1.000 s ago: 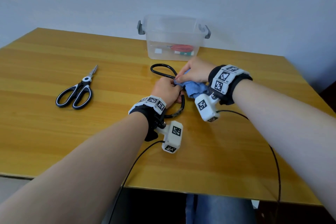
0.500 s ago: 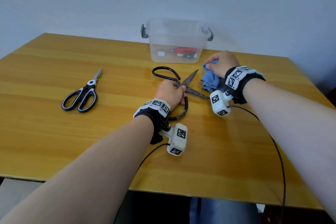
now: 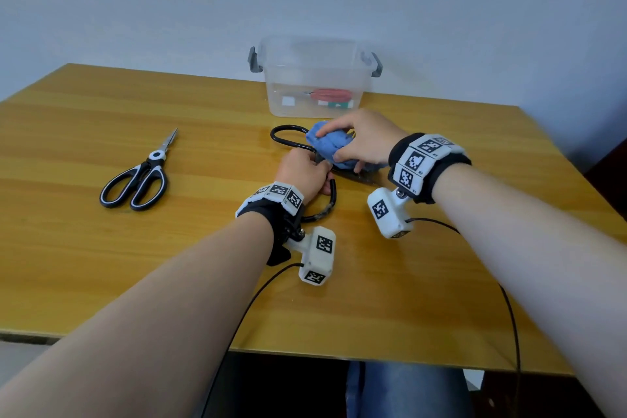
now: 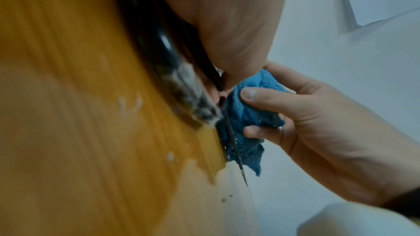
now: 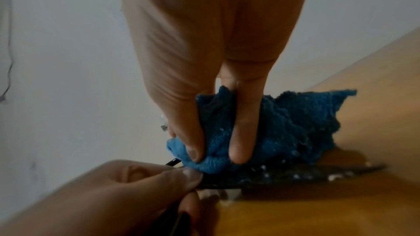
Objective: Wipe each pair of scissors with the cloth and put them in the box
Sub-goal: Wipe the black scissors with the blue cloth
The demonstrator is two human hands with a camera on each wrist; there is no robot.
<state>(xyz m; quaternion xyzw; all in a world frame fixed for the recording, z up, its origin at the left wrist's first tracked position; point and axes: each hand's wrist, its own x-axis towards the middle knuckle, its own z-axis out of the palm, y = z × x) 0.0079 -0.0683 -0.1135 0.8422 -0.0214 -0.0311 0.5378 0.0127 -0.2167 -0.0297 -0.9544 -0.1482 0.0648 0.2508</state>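
- Scissors of dark iron with big black loop handles (image 3: 295, 142) lie on the yellow wooden table (image 3: 101, 248) just before the clear plastic box (image 3: 314, 78); the left hand (image 3: 303, 173) grips them near the pivot.
- The right hand (image 3: 363, 141) clutches the bunched blue cloth (image 3: 327, 146) on the blades.
- Wiping is under way; boxing them looks next.
- Half a second ago, the cloth was off the blades.
- Black-and-white-handled scissors (image 3: 137, 180) wait at left.

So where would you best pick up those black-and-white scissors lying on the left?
Probably by the looped handles of the black-and-white scissors, coming from the near side. They lie flat and closed on the table, handles toward the person and the tip pointing away.
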